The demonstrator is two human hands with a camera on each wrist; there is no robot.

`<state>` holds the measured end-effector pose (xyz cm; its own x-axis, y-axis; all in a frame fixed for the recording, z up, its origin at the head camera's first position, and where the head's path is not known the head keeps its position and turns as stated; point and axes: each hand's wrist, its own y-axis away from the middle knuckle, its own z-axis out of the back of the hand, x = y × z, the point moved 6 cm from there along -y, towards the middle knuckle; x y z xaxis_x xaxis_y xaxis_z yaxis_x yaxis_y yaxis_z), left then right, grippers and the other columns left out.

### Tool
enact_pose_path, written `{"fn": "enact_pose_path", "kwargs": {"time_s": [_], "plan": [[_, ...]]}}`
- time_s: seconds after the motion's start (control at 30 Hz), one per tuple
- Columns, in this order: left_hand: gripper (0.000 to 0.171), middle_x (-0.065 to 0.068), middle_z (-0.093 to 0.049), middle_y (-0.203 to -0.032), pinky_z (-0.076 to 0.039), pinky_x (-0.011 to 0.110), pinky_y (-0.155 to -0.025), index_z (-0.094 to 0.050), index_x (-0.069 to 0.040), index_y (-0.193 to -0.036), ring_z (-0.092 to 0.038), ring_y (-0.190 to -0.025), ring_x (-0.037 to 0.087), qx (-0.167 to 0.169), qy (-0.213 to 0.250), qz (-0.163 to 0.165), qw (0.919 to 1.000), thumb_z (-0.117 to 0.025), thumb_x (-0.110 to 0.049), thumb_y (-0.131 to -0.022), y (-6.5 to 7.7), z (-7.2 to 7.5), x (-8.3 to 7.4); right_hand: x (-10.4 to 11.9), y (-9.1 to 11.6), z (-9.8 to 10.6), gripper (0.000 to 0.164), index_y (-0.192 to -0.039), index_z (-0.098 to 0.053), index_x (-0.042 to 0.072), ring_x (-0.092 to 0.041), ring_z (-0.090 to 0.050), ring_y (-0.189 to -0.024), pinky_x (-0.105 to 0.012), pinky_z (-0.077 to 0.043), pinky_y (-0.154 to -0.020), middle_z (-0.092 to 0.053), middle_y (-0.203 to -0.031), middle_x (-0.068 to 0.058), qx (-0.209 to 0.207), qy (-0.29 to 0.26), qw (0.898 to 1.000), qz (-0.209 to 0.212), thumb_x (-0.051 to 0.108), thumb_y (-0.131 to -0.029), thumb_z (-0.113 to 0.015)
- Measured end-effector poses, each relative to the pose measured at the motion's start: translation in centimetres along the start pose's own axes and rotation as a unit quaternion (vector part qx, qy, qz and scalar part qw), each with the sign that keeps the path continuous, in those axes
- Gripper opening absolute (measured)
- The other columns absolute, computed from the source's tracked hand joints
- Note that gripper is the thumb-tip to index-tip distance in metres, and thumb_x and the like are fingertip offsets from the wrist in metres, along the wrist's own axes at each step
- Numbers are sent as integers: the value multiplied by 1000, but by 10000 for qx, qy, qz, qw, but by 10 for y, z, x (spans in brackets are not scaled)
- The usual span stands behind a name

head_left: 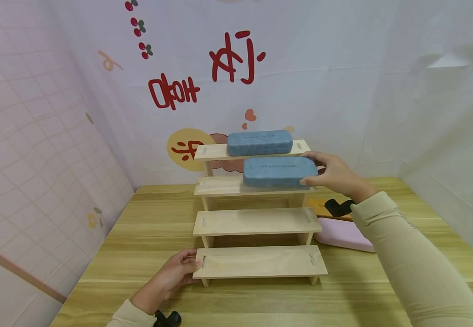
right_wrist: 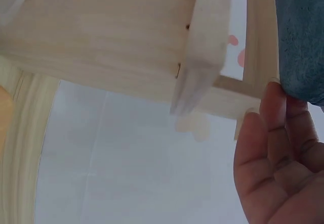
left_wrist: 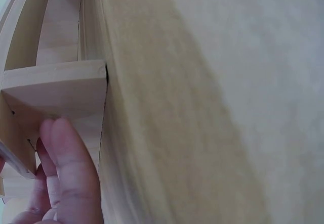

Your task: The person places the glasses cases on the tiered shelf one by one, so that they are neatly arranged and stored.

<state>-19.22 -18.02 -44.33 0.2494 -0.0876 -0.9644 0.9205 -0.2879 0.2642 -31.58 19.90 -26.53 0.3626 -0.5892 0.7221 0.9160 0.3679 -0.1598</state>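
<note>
Case 1 (head_left: 280, 173), blue with rounded ends, is at the center of the head view, at the 2nd tier from the top of the 4-tier wooden rack (head_left: 257, 221); full contact with the tier cannot be confirmed. The right hand (head_left: 334, 175) grips its right end, thumb at the front and fingers behind. In the right wrist view, the fingertips meet the blue end at the upper right. Case 2 (head_left: 259, 143), also blue, rests on the top tier, above and behind. At lower left of center, the left hand (head_left: 175, 274) holds the left end of the lowest tier. Right of the rack, a pink case (head_left: 340, 234) and a partly hidden orange case (head_left: 318, 207) lie on the bench (head_left: 146, 227). Red characters mark the white backdrop (head_left: 322, 91) at upper center.
</note>
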Motion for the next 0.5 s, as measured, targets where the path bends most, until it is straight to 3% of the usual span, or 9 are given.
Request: {"fn": "enact_pose_path", "kwargs": {"time_s": [0.5], "plan": [[60, 19, -57, -117, -52, 42, -82, -26, 18, -138, -63, -92, 19, -29, -62, 32, 10000, -57, -9, -96, 0, 1, 0, 2, -22, -22, 82, -149, -36, 9, -38, -45, -123, -52, -44, -94, -36, -148, -18, 167, 86, 9998, 6, 34, -82, -77]]}}
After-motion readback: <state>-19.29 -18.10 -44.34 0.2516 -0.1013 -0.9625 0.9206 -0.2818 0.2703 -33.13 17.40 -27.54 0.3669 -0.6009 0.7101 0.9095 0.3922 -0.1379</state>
